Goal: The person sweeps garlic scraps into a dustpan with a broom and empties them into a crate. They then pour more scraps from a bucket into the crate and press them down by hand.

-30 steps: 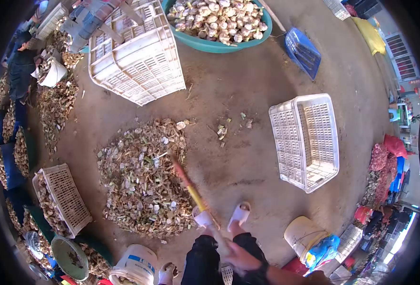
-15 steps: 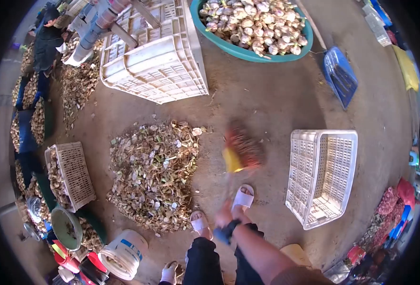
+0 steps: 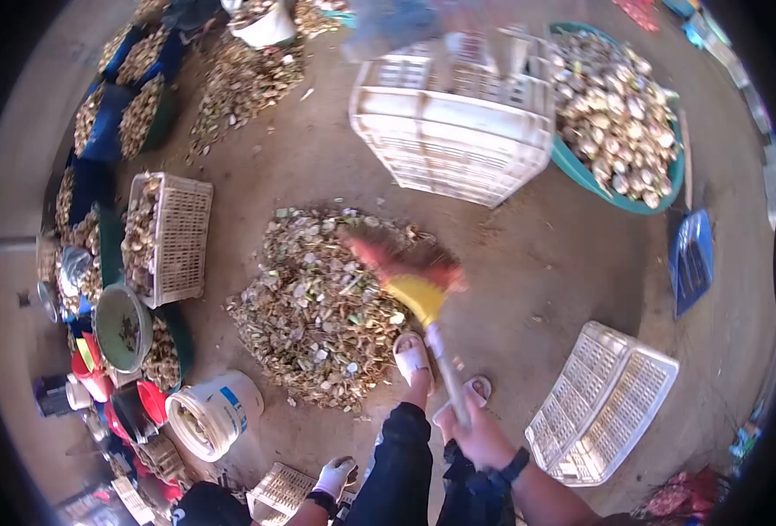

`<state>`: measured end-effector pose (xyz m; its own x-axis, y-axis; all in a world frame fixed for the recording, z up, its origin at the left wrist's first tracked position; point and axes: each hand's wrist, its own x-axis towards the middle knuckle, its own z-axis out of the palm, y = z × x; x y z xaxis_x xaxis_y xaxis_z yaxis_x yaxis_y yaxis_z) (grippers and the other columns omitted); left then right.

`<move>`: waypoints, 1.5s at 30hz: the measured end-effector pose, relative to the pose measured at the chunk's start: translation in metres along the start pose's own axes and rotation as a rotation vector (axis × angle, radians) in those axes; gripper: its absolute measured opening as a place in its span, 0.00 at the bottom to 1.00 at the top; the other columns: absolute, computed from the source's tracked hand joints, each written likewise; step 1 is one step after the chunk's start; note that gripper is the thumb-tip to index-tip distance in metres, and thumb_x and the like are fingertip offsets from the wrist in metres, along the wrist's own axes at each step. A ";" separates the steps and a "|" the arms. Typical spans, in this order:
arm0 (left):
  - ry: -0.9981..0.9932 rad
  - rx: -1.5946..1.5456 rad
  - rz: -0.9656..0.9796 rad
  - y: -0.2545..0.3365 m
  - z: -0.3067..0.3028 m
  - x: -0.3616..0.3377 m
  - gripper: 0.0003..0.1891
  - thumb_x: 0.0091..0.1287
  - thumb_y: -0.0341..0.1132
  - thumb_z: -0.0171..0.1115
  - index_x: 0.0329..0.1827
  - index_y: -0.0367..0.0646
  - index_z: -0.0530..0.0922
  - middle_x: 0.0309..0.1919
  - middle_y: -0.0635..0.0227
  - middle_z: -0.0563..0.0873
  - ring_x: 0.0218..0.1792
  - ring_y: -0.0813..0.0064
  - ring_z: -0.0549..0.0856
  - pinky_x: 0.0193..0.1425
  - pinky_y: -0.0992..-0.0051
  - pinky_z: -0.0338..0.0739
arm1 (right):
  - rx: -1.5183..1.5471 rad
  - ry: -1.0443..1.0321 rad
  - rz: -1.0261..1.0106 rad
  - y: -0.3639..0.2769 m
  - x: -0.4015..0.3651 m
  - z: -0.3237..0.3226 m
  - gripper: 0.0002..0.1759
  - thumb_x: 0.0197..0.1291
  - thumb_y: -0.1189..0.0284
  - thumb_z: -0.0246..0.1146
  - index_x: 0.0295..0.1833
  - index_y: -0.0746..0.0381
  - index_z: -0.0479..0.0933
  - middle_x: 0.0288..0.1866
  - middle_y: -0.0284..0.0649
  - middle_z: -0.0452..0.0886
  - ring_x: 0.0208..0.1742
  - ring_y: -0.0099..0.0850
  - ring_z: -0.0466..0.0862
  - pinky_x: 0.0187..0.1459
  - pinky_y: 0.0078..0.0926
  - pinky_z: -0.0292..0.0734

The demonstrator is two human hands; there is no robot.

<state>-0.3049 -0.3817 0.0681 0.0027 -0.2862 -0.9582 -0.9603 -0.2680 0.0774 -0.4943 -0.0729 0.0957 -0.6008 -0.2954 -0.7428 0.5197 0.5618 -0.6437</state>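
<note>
Dry husks and scraps lie gathered in one broad heap [image 3: 318, 324] on the concrete floor [image 3: 581, 263], so much of the loose litter near the feet looks drawn together already; its edges remain ragged, a few crumbs lie scattered to the right, and the whole heap is on the ground, not in any container. The blue dustpan [image 3: 691, 263] lies well apart, beside the teal basin [image 3: 662, 203] of bulbs and touched by neither hand. The broom [image 3: 417, 296] slants up and leftward from the right hand, its red bristles blurred over the heap's right upper part, its yellow collar just beyond the slippered foot [image 3: 412, 355]. The right hand [image 3: 484, 438] is closed around the pale handle, with the forearm coming in from the lower right, in front of the right leg. The left hand [image 3: 334, 476], in a white glove, hangs low beside the left leg, near a white crate [image 3: 274, 495], fingers bent; whether it holds anything, I cannot tell.
</note>
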 end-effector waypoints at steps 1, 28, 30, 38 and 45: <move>0.006 -0.022 -0.004 0.005 -0.006 0.004 0.17 0.63 0.35 0.59 0.51 0.36 0.74 0.35 0.62 0.83 0.34 0.72 0.82 0.39 0.73 0.78 | -0.047 0.062 0.034 -0.007 0.029 0.001 0.47 0.49 0.78 0.56 0.71 0.64 0.36 0.31 0.57 0.78 0.31 0.46 0.81 0.32 0.38 0.76; -0.185 1.210 1.986 0.263 0.444 -0.177 0.27 0.49 0.34 0.65 0.54 0.40 0.70 0.36 0.57 0.81 0.38 0.56 0.81 0.45 0.62 0.75 | 0.883 -0.190 0.148 0.046 -0.030 -0.264 0.31 0.57 0.66 0.60 0.62 0.69 0.57 0.39 0.38 0.75 0.32 0.22 0.76 0.31 0.22 0.74; -0.426 1.282 2.010 0.273 0.517 -0.156 0.30 0.42 0.37 0.67 0.51 0.42 0.70 0.32 0.61 0.80 0.35 0.58 0.80 0.43 0.64 0.74 | 0.899 -0.144 -0.059 0.081 -0.002 -0.298 0.30 0.61 0.59 0.57 0.61 0.67 0.59 0.42 0.40 0.76 0.34 0.22 0.78 0.30 0.21 0.74; -0.062 0.726 1.489 0.380 0.689 -0.115 0.14 0.50 0.25 0.62 0.41 0.37 0.74 0.35 0.59 0.81 0.37 0.66 0.82 0.44 0.71 0.75 | 1.498 -0.029 -0.203 0.141 -0.082 -0.529 0.30 0.65 0.63 0.51 0.70 0.55 0.52 0.45 0.43 0.78 0.31 0.19 0.76 0.28 0.18 0.74; 0.794 0.674 1.591 0.502 0.860 -0.163 0.38 0.53 0.38 0.66 0.63 0.30 0.58 0.58 0.41 0.67 0.57 0.46 0.70 0.62 0.58 0.65 | 2.073 0.402 0.318 0.285 -0.117 -0.496 0.25 0.62 0.57 0.55 0.64 0.50 0.62 0.44 0.47 0.77 0.24 0.28 0.74 0.19 0.22 0.68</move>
<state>-1.0277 0.3215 0.0259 -0.9482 -0.2207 0.2287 -0.1336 0.9297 0.3433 -0.5775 0.5049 0.0905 -0.2984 -0.0891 -0.9503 0.1814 -0.9828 0.0352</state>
